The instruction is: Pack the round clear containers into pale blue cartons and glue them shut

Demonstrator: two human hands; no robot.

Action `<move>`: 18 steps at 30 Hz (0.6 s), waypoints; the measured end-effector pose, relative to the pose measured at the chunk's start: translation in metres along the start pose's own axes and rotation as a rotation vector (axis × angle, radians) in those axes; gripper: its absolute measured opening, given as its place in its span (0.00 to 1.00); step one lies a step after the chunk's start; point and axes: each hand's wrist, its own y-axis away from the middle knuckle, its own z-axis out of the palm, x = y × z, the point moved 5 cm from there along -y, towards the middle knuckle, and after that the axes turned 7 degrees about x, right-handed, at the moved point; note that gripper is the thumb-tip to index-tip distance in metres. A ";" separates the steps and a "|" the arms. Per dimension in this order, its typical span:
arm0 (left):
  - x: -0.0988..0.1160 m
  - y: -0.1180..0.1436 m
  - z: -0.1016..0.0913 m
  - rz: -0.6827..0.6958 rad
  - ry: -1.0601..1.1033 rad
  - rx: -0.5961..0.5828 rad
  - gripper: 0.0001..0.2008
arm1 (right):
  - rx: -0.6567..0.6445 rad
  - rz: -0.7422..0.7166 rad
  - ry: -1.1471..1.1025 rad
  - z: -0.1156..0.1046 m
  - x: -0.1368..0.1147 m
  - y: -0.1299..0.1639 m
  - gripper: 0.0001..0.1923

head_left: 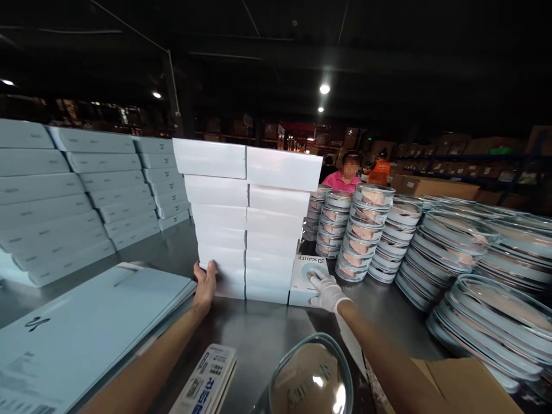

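A two-column stack of white boxes [245,224] stands on the metal table in front of me. My bare left hand [204,284] rests against the lower left corner of that stack, its thumb and fingers apart. At the stack's lower right side lies a single flat box [304,282] printed "beauty", with a pale blue round picture. My right hand [326,292], in a white glove, grips this box from the right with its fingertips over the top. The far side of the stack is hidden.
More stacked boxes [77,190] line the left. Flat light-blue cartons [86,328] lie beside my left forearm. Near me are a printed box [207,379] and a clear-lidded round container [313,379]. Stacks of such containers [364,230] fill the right. A person in pink [342,181] is beyond.
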 end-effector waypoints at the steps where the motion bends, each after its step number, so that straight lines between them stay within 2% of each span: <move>1: 0.000 0.000 0.000 -0.006 -0.005 0.043 0.19 | -0.002 0.000 0.004 0.001 -0.002 -0.006 0.31; 5: 0.000 0.003 0.000 -0.045 -0.025 0.180 0.20 | -0.016 -0.004 0.015 0.005 -0.012 -0.021 0.34; 10: 0.008 0.012 0.009 -0.048 -0.015 0.190 0.20 | -0.019 -0.020 0.021 0.006 -0.032 -0.029 0.34; 13: 0.024 0.043 0.018 0.020 0.010 0.108 0.20 | -0.008 -0.024 0.017 0.007 -0.046 -0.035 0.34; 15: 0.043 0.074 0.018 0.103 0.034 -0.005 0.21 | -0.004 -0.025 0.005 0.007 -0.056 -0.039 0.34; 18: 0.080 0.115 -0.004 0.312 0.061 -0.246 0.19 | 0.012 -0.022 -0.045 0.000 -0.066 -0.038 0.36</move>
